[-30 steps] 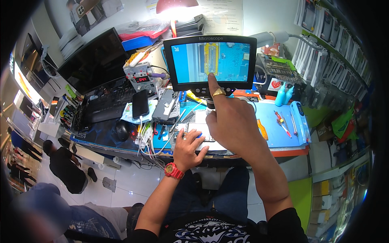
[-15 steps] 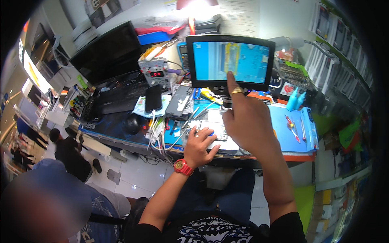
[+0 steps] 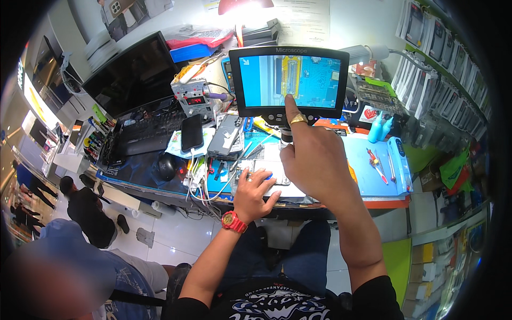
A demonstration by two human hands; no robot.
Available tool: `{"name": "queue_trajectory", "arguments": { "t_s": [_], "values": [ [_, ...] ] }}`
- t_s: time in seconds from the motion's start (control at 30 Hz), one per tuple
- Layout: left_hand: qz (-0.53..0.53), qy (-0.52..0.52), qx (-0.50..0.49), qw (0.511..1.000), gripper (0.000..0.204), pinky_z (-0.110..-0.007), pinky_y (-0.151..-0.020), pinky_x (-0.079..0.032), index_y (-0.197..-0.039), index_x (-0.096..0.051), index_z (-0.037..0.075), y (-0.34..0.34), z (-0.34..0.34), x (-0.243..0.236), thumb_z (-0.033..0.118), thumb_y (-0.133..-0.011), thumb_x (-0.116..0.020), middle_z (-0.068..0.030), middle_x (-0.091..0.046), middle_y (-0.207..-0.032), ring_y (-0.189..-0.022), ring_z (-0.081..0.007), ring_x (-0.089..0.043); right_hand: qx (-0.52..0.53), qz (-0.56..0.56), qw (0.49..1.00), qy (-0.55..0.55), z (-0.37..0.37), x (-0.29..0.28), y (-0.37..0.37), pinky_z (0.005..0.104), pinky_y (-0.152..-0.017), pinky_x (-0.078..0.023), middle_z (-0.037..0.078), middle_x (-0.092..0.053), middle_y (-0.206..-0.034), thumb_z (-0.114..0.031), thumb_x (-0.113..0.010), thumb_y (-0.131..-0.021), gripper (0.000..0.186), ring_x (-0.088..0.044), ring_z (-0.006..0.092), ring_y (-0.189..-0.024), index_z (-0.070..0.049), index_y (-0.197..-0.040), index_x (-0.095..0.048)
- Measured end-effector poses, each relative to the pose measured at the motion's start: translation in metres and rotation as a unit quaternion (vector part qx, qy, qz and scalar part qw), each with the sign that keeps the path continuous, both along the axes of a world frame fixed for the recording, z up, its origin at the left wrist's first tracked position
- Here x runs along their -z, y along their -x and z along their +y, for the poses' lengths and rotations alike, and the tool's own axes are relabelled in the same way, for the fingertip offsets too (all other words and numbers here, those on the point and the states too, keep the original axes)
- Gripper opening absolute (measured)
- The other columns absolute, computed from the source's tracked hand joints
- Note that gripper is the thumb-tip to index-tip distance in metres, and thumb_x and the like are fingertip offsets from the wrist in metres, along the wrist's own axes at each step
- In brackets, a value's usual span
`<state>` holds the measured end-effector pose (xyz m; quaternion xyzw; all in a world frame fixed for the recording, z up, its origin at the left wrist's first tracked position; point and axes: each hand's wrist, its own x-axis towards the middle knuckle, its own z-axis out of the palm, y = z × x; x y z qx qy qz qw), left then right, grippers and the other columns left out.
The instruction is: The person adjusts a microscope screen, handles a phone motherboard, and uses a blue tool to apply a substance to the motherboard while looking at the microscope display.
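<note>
A small monitor [image 3: 325, 80] stands at the back of the workbench, showing a magnified circuit board with a long connector outlined in yellow. My right hand [image 3: 317, 160], with a gold ring, is raised before it; the index finger is stretched at the lower end of that connector and the other fingers are curled, partly hidden. Whether the fingertip touches the glass I cannot tell. My left hand [image 3: 253, 194], wearing a red watch [image 3: 233, 221], rests with spread fingers on an opened phone [image 3: 281, 178] lying below the monitor. I see nothing gripped in either hand.
Left of the opened phone are white cables [image 3: 198, 178], a black mouse [image 3: 166, 167], a black phone [image 3: 192, 132] and a power supply [image 3: 193, 98]. Red-handled pliers [image 3: 377, 165] and blue bottles [image 3: 376, 129] are at right. A person in a cap [image 3: 74, 240] sits at my left.
The whole view has shifted slightly, so the bench appears a little further left. My right index finger stays at the same part of the monitor, and my left hand remains on the phone.
</note>
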<state>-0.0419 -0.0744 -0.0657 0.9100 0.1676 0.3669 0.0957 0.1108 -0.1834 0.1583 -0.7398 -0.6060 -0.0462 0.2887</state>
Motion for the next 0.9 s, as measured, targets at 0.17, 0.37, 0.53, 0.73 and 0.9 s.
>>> {"name": "queue_trajectory", "arguments": {
  "t_s": [0.17,0.37,0.53,0.73,0.9],
  "values": [
    [0.003,0.002,0.001,1.000,0.033,-0.061,-0.121,-0.035,-0.115,-0.077,0.008,0.0002,-0.0004,-0.0004,0.031,-0.092,-0.080,-0.0110,-0.072,-0.130,-0.130,-0.0321,-0.067,0.005,-0.001,1.000,0.006,0.0026,0.0003,-0.0003,0.0526,-0.071,-0.055,0.021,-0.069,-0.075,-0.008,-0.064,-0.085,0.084,-0.071,0.0401,-0.071,0.005,-0.165,-0.040],
    [0.002,-0.001,-0.001,1.000,0.033,-0.061,-0.120,-0.036,-0.115,-0.077,0.008,0.0001,-0.0009,-0.0008,0.032,-0.092,-0.080,-0.0105,-0.072,-0.130,-0.130,-0.0329,-0.067,0.005,-0.004,1.000,0.005,0.0029,-0.0005,0.0001,0.0525,-0.071,-0.054,0.020,-0.069,-0.073,-0.009,-0.064,-0.085,0.083,-0.071,0.0392,-0.070,0.005,-0.164,-0.041],
    [0.003,-0.003,-0.003,1.000,0.034,-0.061,-0.120,-0.037,-0.116,-0.077,0.009,0.0005,-0.0011,-0.0003,0.033,-0.092,-0.081,-0.0101,-0.073,-0.129,-0.130,-0.0337,-0.067,0.006,0.006,1.000,0.011,0.0035,-0.0038,0.0003,0.0526,-0.072,-0.054,0.019,-0.069,-0.074,-0.009,-0.064,-0.086,0.082,-0.071,0.0392,-0.071,0.005,-0.163,-0.041],
    [0.005,-0.005,-0.004,1.000,0.036,-0.061,-0.120,-0.037,-0.118,-0.077,0.009,0.0005,0.0006,0.0020,0.033,-0.092,-0.080,-0.0110,-0.072,-0.129,-0.130,-0.0341,-0.067,0.002,-0.001,1.000,-0.002,0.0042,-0.0035,0.0003,0.0525,-0.073,-0.054,0.020,-0.070,-0.076,-0.009,-0.063,-0.086,0.082,-0.071,0.0398,-0.073,0.005,-0.164,-0.040],
    [0.006,-0.003,-0.007,1.000,0.036,-0.061,-0.120,-0.036,-0.118,-0.077,0.009,0.0014,0.0028,0.0038,0.034,-0.092,-0.080,-0.0116,-0.072,-0.129,-0.130,-0.0342,-0.067,-0.002,0.015,1.000,-0.013,0.0024,-0.0057,0.0015,0.0498,-0.069,-0.054,0.021,-0.072,-0.080,-0.007,-0.068,-0.086,0.074,-0.069,0.0408,-0.071,0.004,-0.158,-0.050]
  ]
}}
